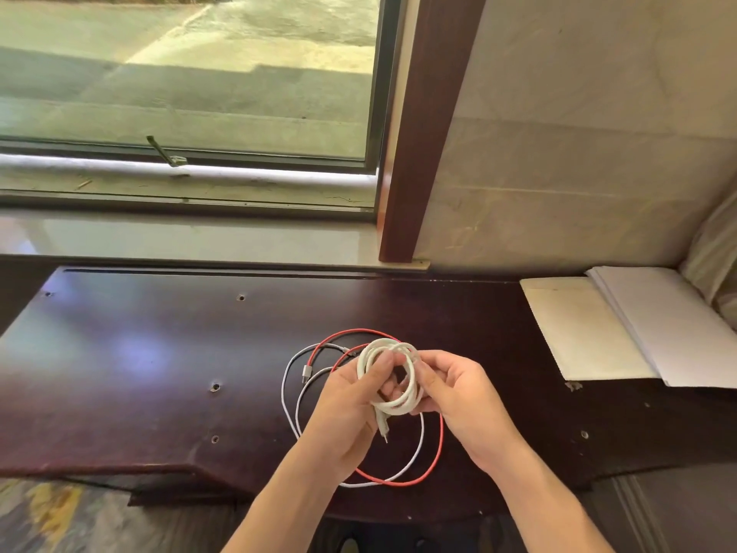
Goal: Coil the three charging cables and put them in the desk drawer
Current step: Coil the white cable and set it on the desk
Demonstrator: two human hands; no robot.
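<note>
Both hands hold a white cable [410, 371] wound into a small coil above the dark wooden desk [139, 373]. My left hand [351, 409] pinches the coil's left side, and my right hand [458, 393] grips its right side. One plug end [383, 427] hangs down from the coil. Beneath the hands a red cable [440, 437] lies in a loose loop on the desk. A thin white and grey cable [284, 397] with a metal plug lies loose beside it, partly hidden by my left hand. No drawer shows in this view.
A cream envelope [578, 329] and a white paper stack [670, 321] lie at the desk's right end. A window sill [191, 241] and a dark wooden frame post [418, 153] stand behind the desk. Several screw holes dot the desktop.
</note>
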